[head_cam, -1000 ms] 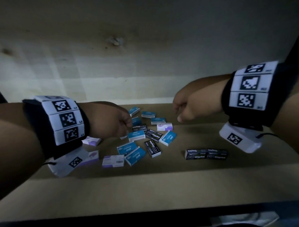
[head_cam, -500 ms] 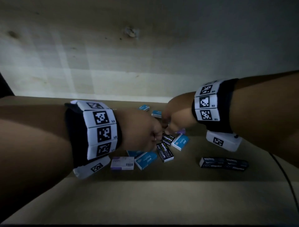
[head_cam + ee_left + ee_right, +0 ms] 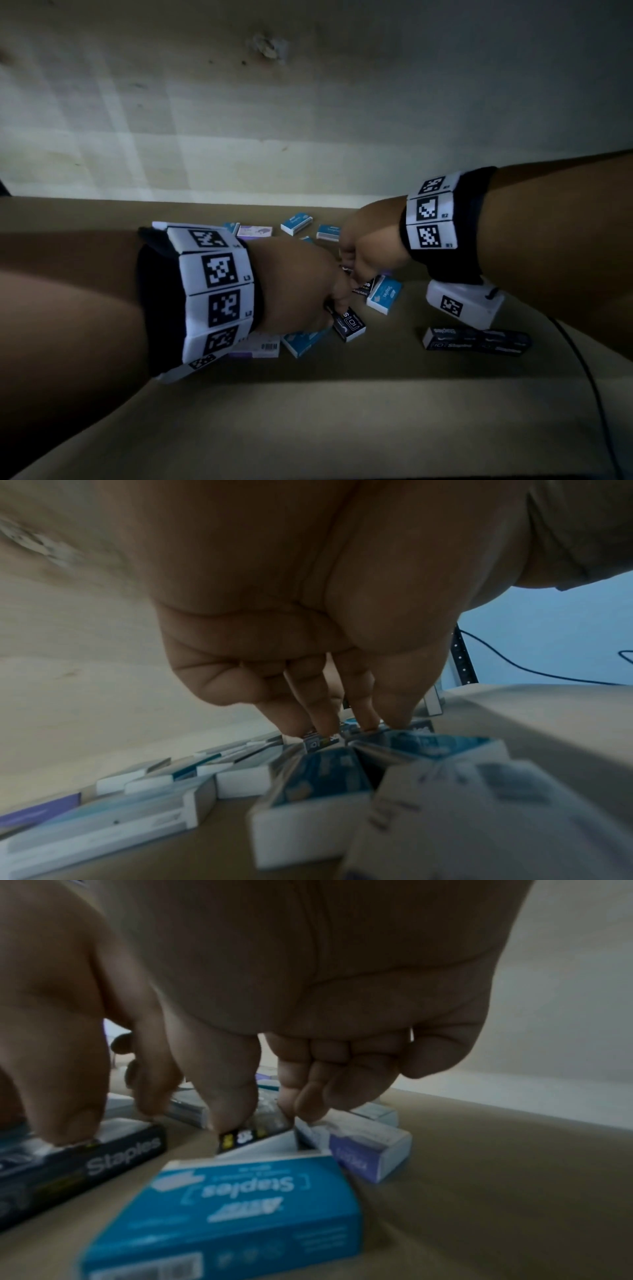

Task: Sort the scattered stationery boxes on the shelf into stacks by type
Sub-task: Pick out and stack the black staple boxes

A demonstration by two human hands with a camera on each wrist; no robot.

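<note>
The right hand is seen with thumb and fingers curled downward, pinching a small black cardboard staple box by its end, the box tilted up off the brown wooden shelf. The left hand is held just beside the right, knuckles up, its fingers bent down onto a second black staple box; in the right wrist view its fingertips are seen pressed on that box's top edge, but whether the box is gripped or merely touched cannot be told. A blue-and-white staple box lies flat directly in front of the pinched box, and a purple-and-white box lies just beside it to the right. Further blue and purple boxes are scattered behind and under the hands toward the pale back wall. Two black staple boxes laid end to end are set well apart to the right, below the right wrist's marker band.
</note>
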